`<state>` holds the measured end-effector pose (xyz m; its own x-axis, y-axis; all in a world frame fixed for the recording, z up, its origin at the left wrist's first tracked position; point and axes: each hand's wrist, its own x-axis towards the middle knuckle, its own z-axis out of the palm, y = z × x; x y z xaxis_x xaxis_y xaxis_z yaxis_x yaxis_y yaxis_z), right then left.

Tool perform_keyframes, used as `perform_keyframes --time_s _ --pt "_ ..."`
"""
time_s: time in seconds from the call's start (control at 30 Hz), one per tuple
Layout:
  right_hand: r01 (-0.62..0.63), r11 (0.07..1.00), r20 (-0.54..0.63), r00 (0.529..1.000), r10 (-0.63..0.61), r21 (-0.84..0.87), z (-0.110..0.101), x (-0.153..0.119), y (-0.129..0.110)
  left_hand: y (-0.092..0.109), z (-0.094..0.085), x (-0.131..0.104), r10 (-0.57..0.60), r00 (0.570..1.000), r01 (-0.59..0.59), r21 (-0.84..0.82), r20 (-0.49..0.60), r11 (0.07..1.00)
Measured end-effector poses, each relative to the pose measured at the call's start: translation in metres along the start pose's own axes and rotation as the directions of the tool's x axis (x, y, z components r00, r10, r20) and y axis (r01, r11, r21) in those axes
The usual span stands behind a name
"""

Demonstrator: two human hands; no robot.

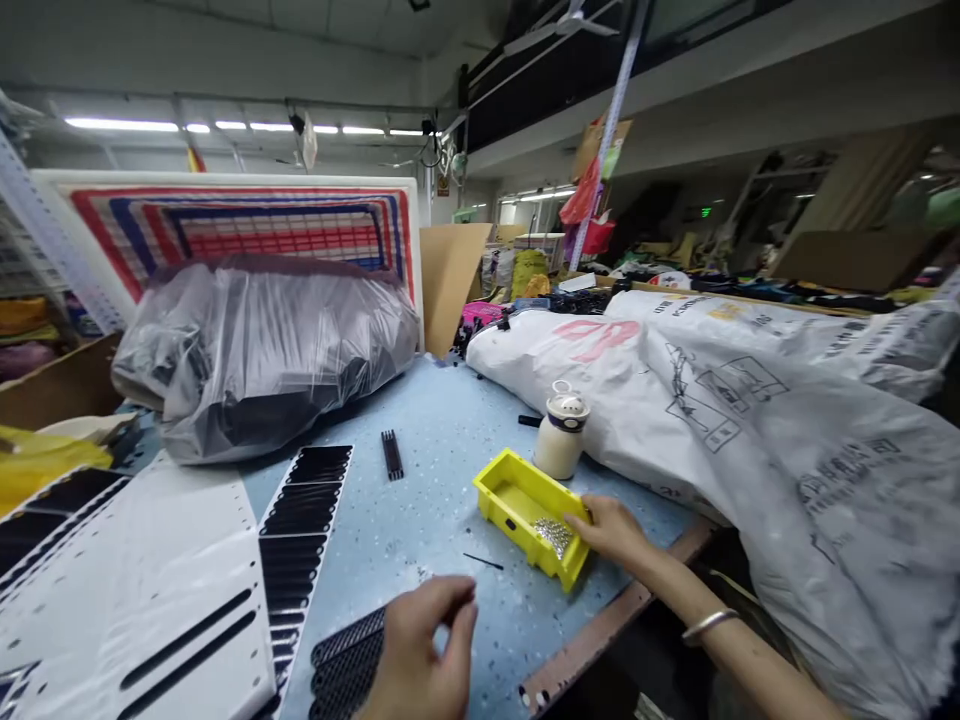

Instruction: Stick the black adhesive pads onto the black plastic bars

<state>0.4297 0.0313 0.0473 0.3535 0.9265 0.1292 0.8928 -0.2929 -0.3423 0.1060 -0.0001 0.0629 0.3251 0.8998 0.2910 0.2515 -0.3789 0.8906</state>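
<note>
My left hand [431,650] is low in the middle of the view, its thumb and index finger curled together in a pinch; anything between the tips is too small to make out. Beside and partly under it lie black patterned strips [346,665]. At the near right end of a yellow plastic bin [499,510], my right hand [615,535] grips the end wall, with a finger reaching over the rim. Small silver beads or studs [553,535] lie in that end of the bin. A thin black stick-like piece [482,561] rests on the table between my hands.
A cream bottle [561,440] stands behind the bin. Large white sacks [675,380] cover the right side. At the left are a plastic-wrapped bundle [277,350], white sheets [142,590] and rows of black strips [304,520]. A small dark bundle [391,455] lies on the blue table [435,400].
</note>
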Motion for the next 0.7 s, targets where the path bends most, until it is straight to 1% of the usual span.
perform_keyframes --time_s 0.03,0.07,0.1,0.17,0.2,0.27,0.37,0.47,0.6,0.7 --pt "0.006 1.000 0.009 1.000 -0.006 -0.009 0.000 0.000 -0.002 0.010 0.011 0.024 0.077 0.993 -0.079 0.023 0.088 0.997" --pt "0.016 1.000 0.018 1.000 -0.015 -0.021 -0.002 -0.001 -0.004 0.018 0.022 0.047 0.112 0.982 -0.121 0.054 0.150 0.991" --pt "0.033 0.999 0.024 0.999 -0.032 -0.033 -0.005 -0.001 -0.009 0.023 0.032 0.069 0.112 0.972 -0.137 0.106 0.208 0.985" --pt "0.093 0.994 0.029 0.995 -0.091 -0.056 -0.012 -0.001 -0.021 0.023 0.051 0.104 0.042 0.939 -0.143 0.279 0.341 0.950" --pt "0.136 0.989 0.029 0.991 -0.134 -0.066 -0.015 -0.001 -0.030 0.020 0.059 0.118 0.000 0.922 -0.138 0.330 0.387 0.934" --pt "0.230 0.970 0.036 0.973 -0.228 -0.079 -0.021 -0.001 -0.047 0.007 0.069 0.136 -0.088 0.885 -0.123 0.411 0.458 0.903" --pt "0.325 0.941 0.068 0.945 -0.320 -0.094 -0.024 0.002 -0.069 -0.013 0.071 0.149 -0.188 0.844 -0.099 0.490 0.502 0.866" --pt "0.357 0.928 0.095 0.933 -0.348 -0.102 -0.023 0.007 -0.077 -0.024 0.067 0.156 -0.233 0.829 -0.094 0.538 0.509 0.838" --pt "0.371 0.920 0.110 0.927 -0.359 -0.124 -0.022 0.009 -0.079 -0.025 0.071 0.162 -0.264 0.815 -0.093 0.567 0.515 0.819" --pt "0.396 0.907 0.115 0.917 -0.382 -0.143 -0.021 0.003 -0.079 -0.023 0.078 0.160 -0.279 0.825 -0.083 0.594 0.491 0.800"
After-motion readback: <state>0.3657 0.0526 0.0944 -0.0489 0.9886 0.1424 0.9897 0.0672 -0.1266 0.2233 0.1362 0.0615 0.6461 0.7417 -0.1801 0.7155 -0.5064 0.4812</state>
